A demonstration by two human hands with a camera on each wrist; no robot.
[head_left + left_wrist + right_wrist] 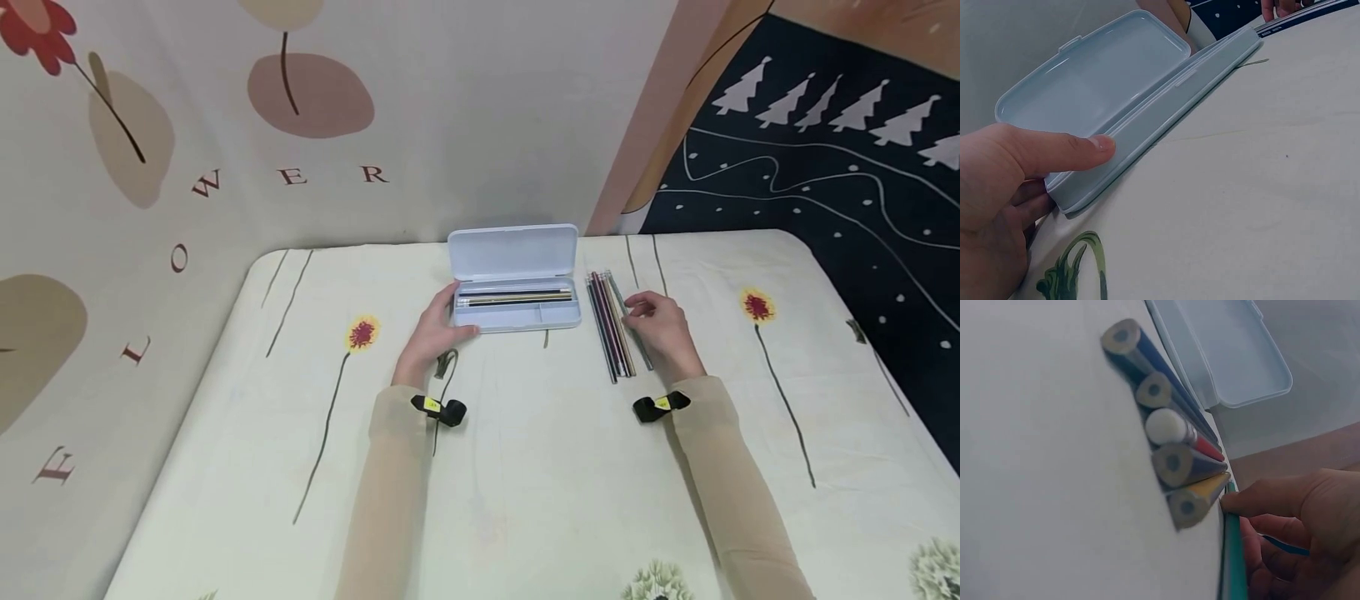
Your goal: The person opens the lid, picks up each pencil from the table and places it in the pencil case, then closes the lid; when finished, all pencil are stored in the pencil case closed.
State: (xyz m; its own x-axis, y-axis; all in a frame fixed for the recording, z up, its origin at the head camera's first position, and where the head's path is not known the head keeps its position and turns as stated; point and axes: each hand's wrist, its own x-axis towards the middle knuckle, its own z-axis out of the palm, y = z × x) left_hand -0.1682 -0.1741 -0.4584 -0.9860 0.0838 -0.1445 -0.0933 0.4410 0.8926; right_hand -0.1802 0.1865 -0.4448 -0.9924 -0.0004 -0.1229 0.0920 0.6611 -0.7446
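Observation:
A pale blue pencil case lies with its lid raised at the back. My left hand grips its left end; in the left wrist view the thumb presses the front wall while the fingers go behind the end. Several pencils lie lengthwise in the case's back compartment. To the right of the case, a row of loose pencils lies on the table. My right hand pinches a green pencil at the row's right edge, with its other fingers curled.
A pale cloth with printed flowers covers the table. Behind it hangs a light backdrop with printed letters, and at the right a dark blue cloth with white trees. One loose pencil shows a white eraser at its near end.

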